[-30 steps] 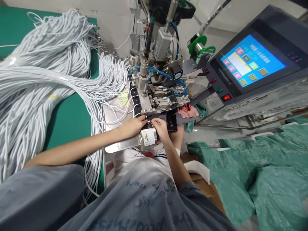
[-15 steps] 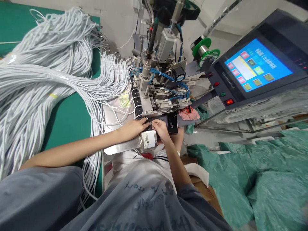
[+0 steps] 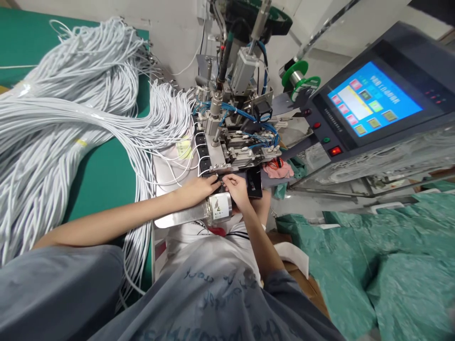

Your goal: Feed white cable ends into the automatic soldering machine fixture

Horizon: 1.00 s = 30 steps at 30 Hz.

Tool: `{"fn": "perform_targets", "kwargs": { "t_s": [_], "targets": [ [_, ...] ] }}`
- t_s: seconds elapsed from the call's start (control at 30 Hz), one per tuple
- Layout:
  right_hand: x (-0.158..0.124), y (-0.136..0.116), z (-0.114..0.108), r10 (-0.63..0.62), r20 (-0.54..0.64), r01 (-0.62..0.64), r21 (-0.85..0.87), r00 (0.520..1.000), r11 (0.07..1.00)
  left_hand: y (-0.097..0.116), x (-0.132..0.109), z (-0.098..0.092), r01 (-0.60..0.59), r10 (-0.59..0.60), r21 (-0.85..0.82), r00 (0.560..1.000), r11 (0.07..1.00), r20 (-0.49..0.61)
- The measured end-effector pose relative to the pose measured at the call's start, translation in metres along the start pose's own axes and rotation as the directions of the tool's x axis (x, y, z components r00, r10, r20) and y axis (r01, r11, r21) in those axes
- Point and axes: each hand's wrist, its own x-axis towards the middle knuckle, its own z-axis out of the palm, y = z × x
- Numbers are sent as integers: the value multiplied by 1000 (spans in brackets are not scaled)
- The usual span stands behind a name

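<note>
My left hand [image 3: 201,188] reaches in to the front end of the machine [image 3: 217,154], its fingers closed together over the black fixture blocks [image 3: 205,163]. Whatever lies under those fingertips is too small to make out. Just to the right, my right hand [image 3: 236,188] is closed in a pinch, with its fingertips almost meeting those of the left. A tiny part seems to be between them, but its kind is not clear. White cables [image 3: 172,158] run from the left into the fixture blocks. Below my hands sits a metal can-like part with a white label [image 3: 219,206].
A large heap of white cables [image 3: 81,76] covers much of the green table [image 3: 90,177] on the left. The control panel [image 3: 375,102] with a lit screen stands at right. A green wire spool [image 3: 298,78], a pink cloth [image 3: 279,169] and green sacks [image 3: 355,246] are also there.
My right fingertips have shifted slightly left, toward my left hand. The left hand stays at the fixture, and the whole view has moved a little.
</note>
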Motion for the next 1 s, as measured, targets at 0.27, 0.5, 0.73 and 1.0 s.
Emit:
{"fn": "perform_targets", "kwargs": {
  "t_s": [0.27,0.5,0.73,1.0],
  "targets": [
    [0,6,-1,29,87,-25,-45,996,999,3,0,-2,8,-8,19,1000,1000,-10],
    [9,8,-6,-48,129,67,-146,991,987,10,-8,-25,114,-115,50,993,992,23],
    [-42,-31,5,-367,-220,281,-342,904,897,-1,-9,-21,236,-234,45,971,971,-38],
    [-127,-12,122,34,671,124,-186,741,975,-16,-5,-23,326,-326,44,945,944,2]
  ]
}}
